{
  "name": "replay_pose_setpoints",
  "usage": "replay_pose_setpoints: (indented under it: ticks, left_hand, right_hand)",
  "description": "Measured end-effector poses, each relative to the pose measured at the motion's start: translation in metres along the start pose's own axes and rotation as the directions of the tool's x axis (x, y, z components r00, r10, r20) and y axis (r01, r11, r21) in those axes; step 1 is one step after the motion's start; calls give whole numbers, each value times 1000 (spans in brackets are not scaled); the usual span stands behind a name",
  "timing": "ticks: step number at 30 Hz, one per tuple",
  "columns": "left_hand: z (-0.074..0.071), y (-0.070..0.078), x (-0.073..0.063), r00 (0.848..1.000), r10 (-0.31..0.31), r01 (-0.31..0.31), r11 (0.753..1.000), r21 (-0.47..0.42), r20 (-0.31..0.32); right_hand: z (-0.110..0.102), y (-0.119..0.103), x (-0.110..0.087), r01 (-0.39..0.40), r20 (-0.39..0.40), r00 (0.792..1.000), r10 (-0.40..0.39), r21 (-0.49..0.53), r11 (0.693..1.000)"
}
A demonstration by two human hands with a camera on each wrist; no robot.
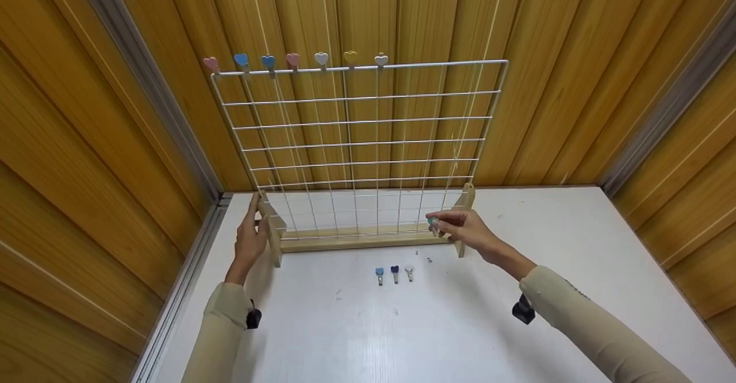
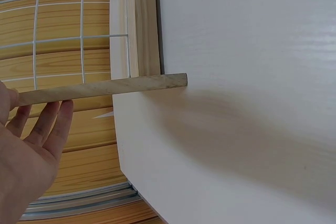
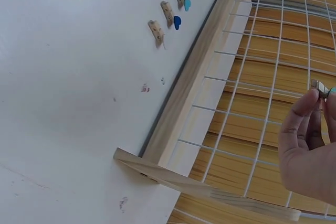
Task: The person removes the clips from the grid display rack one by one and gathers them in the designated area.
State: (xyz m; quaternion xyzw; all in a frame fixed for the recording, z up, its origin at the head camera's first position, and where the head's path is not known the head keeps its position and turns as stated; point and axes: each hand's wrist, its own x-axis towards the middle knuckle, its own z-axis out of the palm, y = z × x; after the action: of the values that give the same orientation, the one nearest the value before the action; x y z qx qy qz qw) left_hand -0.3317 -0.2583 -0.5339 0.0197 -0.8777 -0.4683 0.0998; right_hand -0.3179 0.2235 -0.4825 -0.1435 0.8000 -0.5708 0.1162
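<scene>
My right hand (image 1: 470, 230) pinches a small wooden clothespin (image 3: 318, 86) with a teal heart between thumb and fingers, in front of the lower right part of a white wire grid (image 1: 362, 121). The grid stands upright in a wooden base (image 1: 368, 244). At the left end, my left hand (image 1: 251, 239) grips the base's upright side piece (image 2: 105, 86), fingers along its outer face. On the white table in front lie three clothespins in a row: one with a light blue heart (image 1: 379, 272), one dark blue (image 1: 395, 271) and one white (image 1: 409, 271).
Several heart clothespins stand clipped along the grid's top wire, from a pink one (image 1: 211, 63) at the left corner to a white one (image 1: 381, 58) past the middle. Small marks dot the white table (image 1: 322, 337). Wooden plank walls (image 1: 575, 84) surround it.
</scene>
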Motion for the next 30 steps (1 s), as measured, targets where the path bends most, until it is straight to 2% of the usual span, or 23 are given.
replay_pose_setpoints:
  ticks: [16, 22, 30]
  left_hand:
    - [1, 2, 4, 999, 40, -41, 999, -21, -7]
    - [1, 0, 3, 1000, 15, -15, 1000, -15, -2]
    - [1, -2, 2, 1000, 12, -12, 1000, -15, -4]
  right_hand:
    - [18, 53, -6, -98, 56, 993, 100, -33, 995]
    - [25, 71, -10, -113, 75, 991, 115, -26, 993]
    - [35, 85, -12, -114, 70, 990, 119, -74, 991]
